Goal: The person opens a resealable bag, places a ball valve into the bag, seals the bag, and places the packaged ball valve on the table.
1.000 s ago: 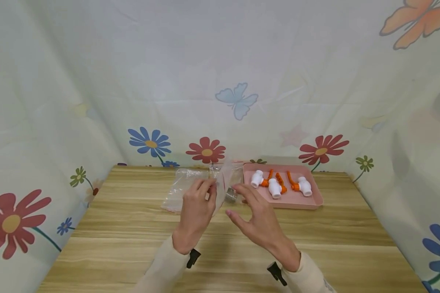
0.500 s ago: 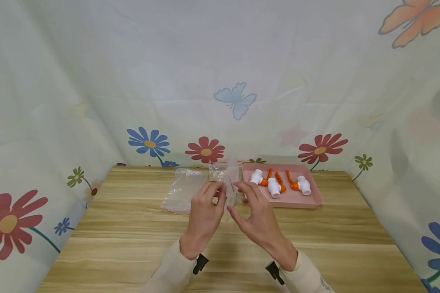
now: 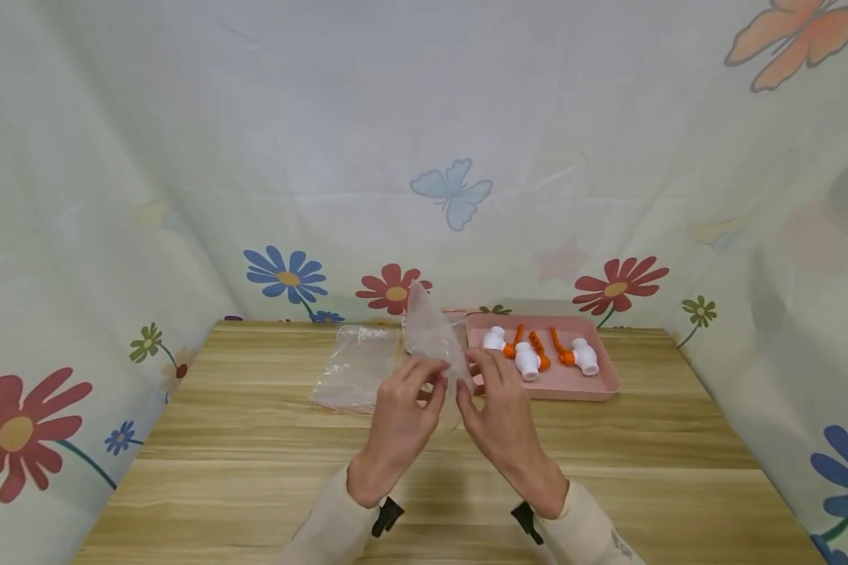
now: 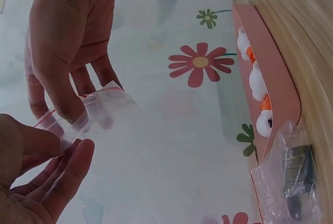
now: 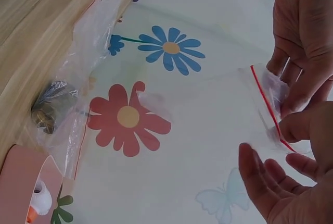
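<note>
- A clear zip bag point(image 3: 431, 329) with a red-lined mouth is held above the table point(image 3: 254, 439), to the left of the pink tray point(image 3: 572, 394).
- The left hand point(image 3: 399, 412), left of the tray, pinches the bag's mouth between thumb and forefinger.
- The right hand point(image 3: 502, 412), near the tray's front left corner, touches the mouth with thumb and forefinger apart; whether it grips the plastic I cannot tell.
- Inside the tray lie three white valves point(image 3: 528, 361) with orange handles.
- Just left of the tray is another bag holding dark parts point(image 4: 299, 174).
- Farther left of the tray, a flat clear bag point(image 3: 356, 369) lies on the table.
</note>
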`<state>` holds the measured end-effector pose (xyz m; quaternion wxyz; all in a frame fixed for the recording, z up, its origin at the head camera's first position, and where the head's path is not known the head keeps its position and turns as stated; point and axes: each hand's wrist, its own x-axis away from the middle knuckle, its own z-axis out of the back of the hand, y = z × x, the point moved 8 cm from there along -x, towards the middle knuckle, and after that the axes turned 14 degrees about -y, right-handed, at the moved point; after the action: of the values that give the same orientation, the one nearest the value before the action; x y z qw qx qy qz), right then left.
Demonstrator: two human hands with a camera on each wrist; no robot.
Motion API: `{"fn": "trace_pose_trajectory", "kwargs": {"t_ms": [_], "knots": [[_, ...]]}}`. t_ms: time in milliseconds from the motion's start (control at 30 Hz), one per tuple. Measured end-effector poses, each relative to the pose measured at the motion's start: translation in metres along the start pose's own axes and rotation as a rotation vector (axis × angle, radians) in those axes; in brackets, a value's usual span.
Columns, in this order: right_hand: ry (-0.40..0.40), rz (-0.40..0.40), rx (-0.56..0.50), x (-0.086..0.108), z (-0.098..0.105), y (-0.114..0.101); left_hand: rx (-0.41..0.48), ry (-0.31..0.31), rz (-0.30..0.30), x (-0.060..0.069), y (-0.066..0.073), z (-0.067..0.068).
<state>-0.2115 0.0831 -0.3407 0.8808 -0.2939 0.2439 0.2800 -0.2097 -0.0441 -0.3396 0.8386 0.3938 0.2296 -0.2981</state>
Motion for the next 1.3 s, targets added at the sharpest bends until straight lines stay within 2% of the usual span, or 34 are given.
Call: {"fn": "trace_pose_trajectory", "kwargs": {"t_ms": [200,433,833,1100,1300], "knots": [[0.041,0.016,0.012,0.0,0.003,0.001,0.0,-0.025,0.021,0.001,-0.001,-0.002],[0.086,0.062,0.05,0.001,0.009,-0.002,-0.026,-0.028,0.004,0.002,-0.001,0.001],[0.15,0.069,0.064,0.003,0.018,0.004,-0.057,0.004,0.017,0.005,-0.008,0.011],[0.199,0.069,0.052,0.006,0.026,0.012,-0.084,0.055,-0.015,0.007,-0.011,0.018],[0.227,0.086,0.077,0.009,0.028,0.012,-0.112,0.062,-0.014,0.011,-0.016,0.018]]}}
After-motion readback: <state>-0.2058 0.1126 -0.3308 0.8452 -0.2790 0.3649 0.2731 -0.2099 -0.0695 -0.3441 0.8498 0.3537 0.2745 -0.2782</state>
